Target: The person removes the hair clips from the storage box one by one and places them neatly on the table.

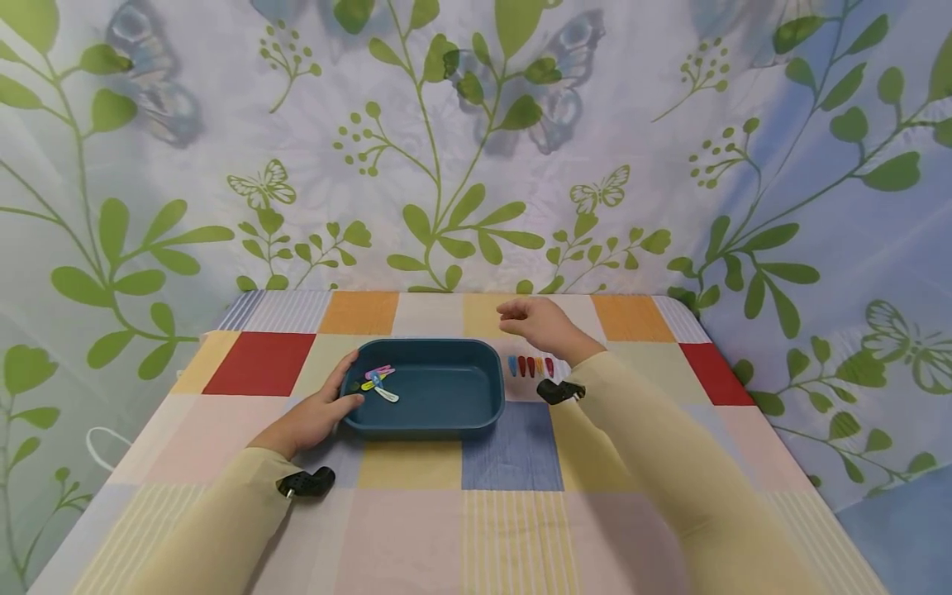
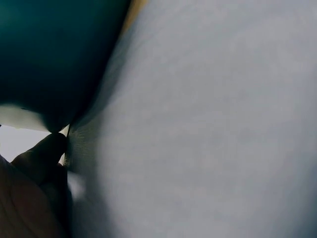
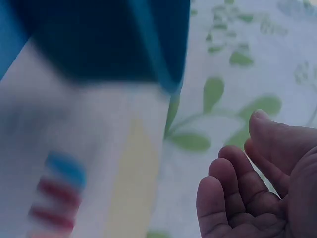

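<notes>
A dark blue rectangular tray [image 1: 427, 431] stands on the table, with several snap hair clips [image 1: 379, 383] in pink, yellow, blue and white lying loosely at its left end. My left hand [image 1: 316, 417] grips the tray's left side, thumb at the rim. Right of the tray, several more hair clips [image 1: 530, 366] in blue, red and orange lie side by side in a row. Beyond that row, my right hand [image 1: 546, 326] hovers over the table with fingers loosely bent. The right wrist view shows nothing in its palm [image 3: 257, 218]. In the left wrist view, most of that hand is dark or cropped.
A patchwork cloth [image 1: 409, 529] covers the table. Behind it hangs a curtain [image 1: 461, 149] printed with leaves and butterflies. A white cord [image 1: 104, 446] loops beside the table's left edge. Each sleeve has a black wrist camera [image 1: 307, 482] on it.
</notes>
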Action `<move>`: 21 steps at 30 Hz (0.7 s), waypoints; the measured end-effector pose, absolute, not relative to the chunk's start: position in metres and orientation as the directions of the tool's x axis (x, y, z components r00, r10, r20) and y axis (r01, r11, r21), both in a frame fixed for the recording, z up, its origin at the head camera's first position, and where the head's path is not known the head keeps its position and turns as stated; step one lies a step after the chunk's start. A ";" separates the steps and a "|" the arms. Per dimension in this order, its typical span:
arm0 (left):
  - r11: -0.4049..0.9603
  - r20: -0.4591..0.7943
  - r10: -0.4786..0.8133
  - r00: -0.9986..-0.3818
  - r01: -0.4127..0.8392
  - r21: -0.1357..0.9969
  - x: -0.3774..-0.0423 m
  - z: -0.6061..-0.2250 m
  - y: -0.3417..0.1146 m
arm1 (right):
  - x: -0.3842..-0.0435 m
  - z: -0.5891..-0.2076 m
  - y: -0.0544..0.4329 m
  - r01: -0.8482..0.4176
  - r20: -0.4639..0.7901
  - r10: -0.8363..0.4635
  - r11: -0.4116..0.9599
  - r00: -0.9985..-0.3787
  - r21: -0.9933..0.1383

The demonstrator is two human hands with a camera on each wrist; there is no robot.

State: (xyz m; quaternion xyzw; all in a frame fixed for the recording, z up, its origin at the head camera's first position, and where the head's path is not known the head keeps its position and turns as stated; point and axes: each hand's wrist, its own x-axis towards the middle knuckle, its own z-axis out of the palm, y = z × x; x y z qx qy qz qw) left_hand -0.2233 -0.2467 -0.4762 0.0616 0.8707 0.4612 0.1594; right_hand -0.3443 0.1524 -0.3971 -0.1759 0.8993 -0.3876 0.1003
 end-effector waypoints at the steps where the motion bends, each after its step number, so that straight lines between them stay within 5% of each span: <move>1: 0.565 -0.221 0.256 -0.941 -0.040 0.824 -0.223 -0.476 -0.246 | -0.344 -0.395 0.143 -0.247 -0.045 -0.410 0.629 -0.911 -0.737; 21: 0.540 -0.248 0.242 -0.938 -0.082 0.838 -0.225 -0.477 -0.248 | -0.334 -0.399 0.015 -0.448 -0.086 -0.659 0.595 -0.747 -0.668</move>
